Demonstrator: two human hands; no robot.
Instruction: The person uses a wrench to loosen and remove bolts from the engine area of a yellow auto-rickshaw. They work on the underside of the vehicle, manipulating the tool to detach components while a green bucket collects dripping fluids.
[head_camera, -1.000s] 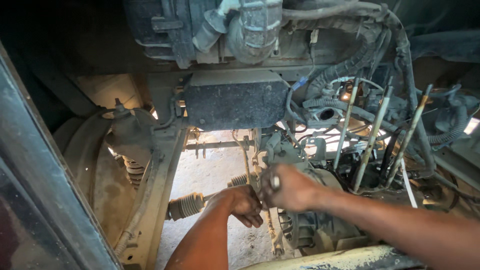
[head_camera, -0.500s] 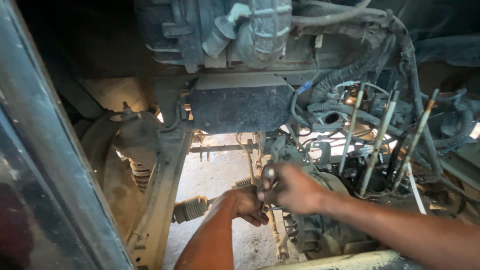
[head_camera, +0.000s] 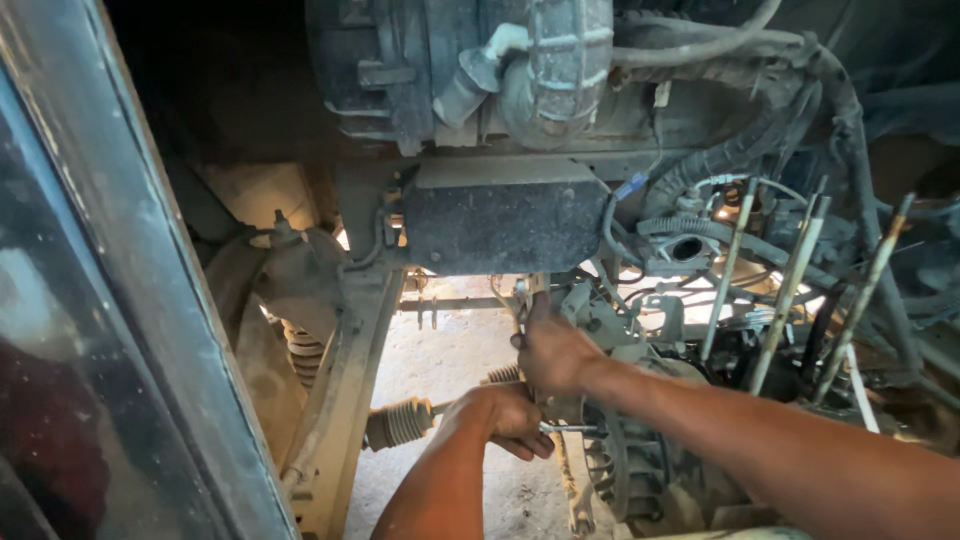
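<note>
Fingers (head_camera: 528, 345) of the right hand (head_camera: 552, 352) clenched round a thin metal tool (head_camera: 522, 298) whose bright tip stands up above the knuckles. Fingers of the left hand (head_camera: 510, 418) curled shut around a slim steel rod (head_camera: 570, 429) that pokes out sideways toward the engine; what the rod belongs to, cannot tell.

Count: two hands, both the person's own, wrists close together in the gap of the engine bay, below the black box (head_camera: 505, 215). One ribbed rubber boot (head_camera: 398, 424), dusty grey, just left of the left hand. One coil spring (head_camera: 303, 350), rusty, further left beside the frame rail (head_camera: 345, 400). Four upright thin metal rods (head_camera: 790, 290) at the right, dull and grimy. One ribbed hose (head_camera: 560, 60) at the top edge. One finned cast housing (head_camera: 625, 470), oily, under the right forearm.

Versus half a second ago: the right hand sits higher, tool tip nearer the box; the left hand's place is roughly the same.
</note>
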